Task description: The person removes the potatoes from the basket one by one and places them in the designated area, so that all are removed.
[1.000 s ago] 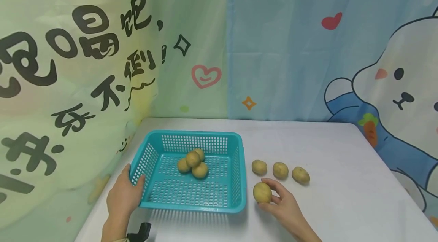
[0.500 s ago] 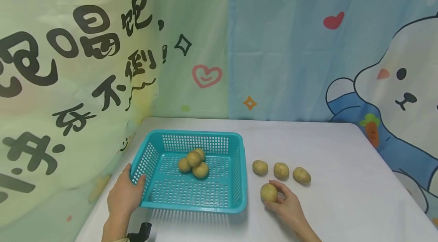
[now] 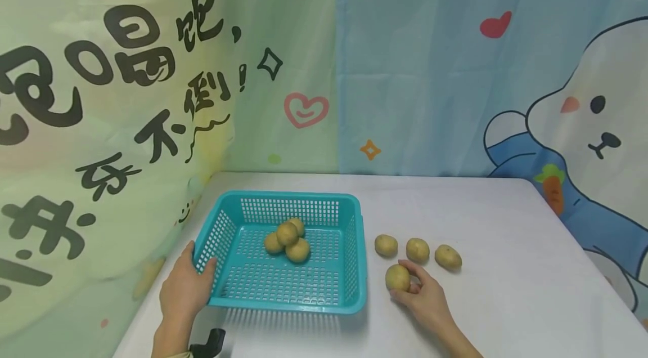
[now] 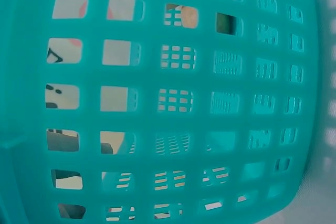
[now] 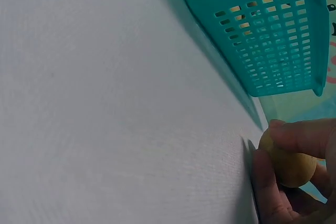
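My left hand (image 3: 186,285) grips the left side of a turquoise plastic basket (image 3: 283,308), thumb over the rim. In the left wrist view the slotted basket wall (image 4: 144,121) fills nearly everything, and the hand is out of sight. Several round, yellow-brown potatoes (image 3: 297,250) lie clustered inside the basket, one on top of the others. To the right of the basket, my right hand (image 3: 427,303) holds a potato (image 3: 397,278) between thumb and fingers. The right wrist view shows this potato (image 5: 294,167) pinched close to the tabletop.
Three more potatoes, the nearest to the basket being the left potato (image 3: 386,245), form a row just beyond my right hand. The white table (image 3: 511,268) ends at a printed curtain (image 3: 405,65) behind. A black strap piece (image 3: 208,343) shows at my left wrist.
My right hand has shifted a little to the right with the potato, away from the basket. The left hand and the basket have stayed in place.
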`<action>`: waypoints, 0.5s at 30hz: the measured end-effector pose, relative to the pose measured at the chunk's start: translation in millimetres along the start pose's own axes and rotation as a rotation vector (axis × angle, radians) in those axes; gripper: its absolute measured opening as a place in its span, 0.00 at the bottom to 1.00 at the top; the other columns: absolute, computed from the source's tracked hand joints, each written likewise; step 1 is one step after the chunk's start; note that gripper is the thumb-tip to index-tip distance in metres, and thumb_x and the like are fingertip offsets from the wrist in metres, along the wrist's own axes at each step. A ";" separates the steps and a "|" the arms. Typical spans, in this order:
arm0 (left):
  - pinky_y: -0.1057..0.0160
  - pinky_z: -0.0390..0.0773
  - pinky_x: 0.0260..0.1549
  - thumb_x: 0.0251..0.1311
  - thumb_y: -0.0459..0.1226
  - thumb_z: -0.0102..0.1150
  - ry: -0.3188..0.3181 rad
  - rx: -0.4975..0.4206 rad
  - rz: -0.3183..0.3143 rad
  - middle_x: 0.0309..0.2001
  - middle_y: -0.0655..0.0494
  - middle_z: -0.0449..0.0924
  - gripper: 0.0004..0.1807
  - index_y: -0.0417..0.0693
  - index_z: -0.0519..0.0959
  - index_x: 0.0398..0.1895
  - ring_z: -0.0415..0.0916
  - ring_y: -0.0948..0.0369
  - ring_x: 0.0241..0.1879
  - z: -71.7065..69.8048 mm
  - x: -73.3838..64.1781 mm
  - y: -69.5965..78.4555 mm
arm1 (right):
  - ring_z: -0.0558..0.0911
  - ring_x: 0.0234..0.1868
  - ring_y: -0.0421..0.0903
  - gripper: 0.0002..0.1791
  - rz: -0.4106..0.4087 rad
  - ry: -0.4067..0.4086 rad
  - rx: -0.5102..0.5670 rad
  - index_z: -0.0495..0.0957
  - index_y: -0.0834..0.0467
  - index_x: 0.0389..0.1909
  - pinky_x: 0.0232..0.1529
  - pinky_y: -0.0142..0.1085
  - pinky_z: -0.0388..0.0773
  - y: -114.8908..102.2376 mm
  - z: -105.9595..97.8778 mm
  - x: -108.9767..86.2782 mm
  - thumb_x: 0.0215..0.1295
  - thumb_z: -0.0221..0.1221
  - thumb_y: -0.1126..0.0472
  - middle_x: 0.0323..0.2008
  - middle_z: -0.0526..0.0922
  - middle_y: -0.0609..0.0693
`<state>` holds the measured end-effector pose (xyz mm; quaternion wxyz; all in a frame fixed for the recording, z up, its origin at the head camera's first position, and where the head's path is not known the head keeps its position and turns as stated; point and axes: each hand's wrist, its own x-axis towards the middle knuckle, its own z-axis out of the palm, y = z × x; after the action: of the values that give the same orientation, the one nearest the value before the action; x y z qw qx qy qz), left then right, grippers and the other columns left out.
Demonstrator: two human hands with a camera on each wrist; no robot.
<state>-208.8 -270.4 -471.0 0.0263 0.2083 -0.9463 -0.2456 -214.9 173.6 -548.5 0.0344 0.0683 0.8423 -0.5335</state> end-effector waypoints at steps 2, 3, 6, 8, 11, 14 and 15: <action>0.34 0.71 0.47 0.69 0.50 0.49 0.002 0.001 0.001 0.66 0.27 0.61 0.41 0.33 0.50 0.75 0.68 0.32 0.58 -0.5 -0.4 0.2 | 0.77 0.26 0.38 0.39 -0.001 0.000 -0.008 0.71 0.55 0.64 0.29 0.29 0.74 0.2 0.3 0.6 0.48 0.73 0.64 0.60 0.75 0.62; 0.35 0.71 0.47 0.69 0.50 0.49 0.002 0.002 0.000 0.66 0.27 0.61 0.41 0.33 0.50 0.75 0.68 0.32 0.58 -0.8 -0.8 0.3 | 0.78 0.27 0.38 0.39 0.002 0.000 -0.012 0.71 0.55 0.64 0.30 0.28 0.75 0.5 0.6 0.9 0.48 0.73 0.64 0.60 0.75 0.61; 0.35 0.71 0.48 0.69 0.49 0.49 -0.001 -0.001 0.001 0.66 0.27 0.61 0.41 0.34 0.50 0.75 0.68 0.32 0.59 -1.5 -1.2 1.3 | 0.81 0.34 0.39 0.39 0.004 0.001 -0.043 0.70 0.55 0.64 0.33 0.28 0.76 0.7 -0.7 1.6 0.49 0.73 0.62 0.61 0.75 0.61; 0.35 0.71 0.48 0.69 0.49 0.49 -0.005 -0.002 0.002 0.66 0.27 0.61 0.41 0.33 0.50 0.75 0.67 0.32 0.59 -1.9 -1.3 1.6 | 0.81 0.38 0.41 0.39 -0.002 0.003 -0.070 0.70 0.55 0.65 0.36 0.30 0.76 1.5 -1.8 1.5 0.49 0.73 0.62 0.60 0.76 0.60; 0.35 0.71 0.48 0.69 0.49 0.49 -0.009 -0.001 0.001 0.66 0.27 0.61 0.41 0.33 0.49 0.75 0.67 0.32 0.59 -2.2 -1.5 1.3 | 0.82 0.44 0.46 0.39 -0.031 0.005 -0.113 0.70 0.56 0.65 0.42 0.36 0.77 2.7 -3.8 0.4 0.50 0.73 0.61 0.58 0.77 0.60; 0.35 0.70 0.49 0.69 0.50 0.48 -0.008 0.001 0.001 0.66 0.27 0.61 0.41 0.33 0.49 0.75 0.67 0.32 0.59 -2.2 -1.7 0.8 | 0.81 0.50 0.55 0.39 -0.052 0.007 -0.139 0.68 0.58 0.66 0.48 0.47 0.77 4.5 -5.7 -0.9 0.51 0.72 0.61 0.59 0.76 0.62; 0.35 0.70 0.49 0.69 0.49 0.48 -0.007 0.001 0.001 0.66 0.27 0.61 0.41 0.33 0.49 0.75 0.67 0.32 0.59 -2.1 -1.7 0.7 | 0.80 0.52 0.57 0.40 -0.052 0.003 -0.138 0.67 0.58 0.66 0.51 0.51 0.76 4.7 -6.5 -1.4 0.51 0.72 0.61 0.60 0.75 0.63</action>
<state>-207.1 -270.1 -468.6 0.0231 0.2069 -0.9467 -0.2459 -212.7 181.3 -549.8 0.0237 0.0447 0.8788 -0.4746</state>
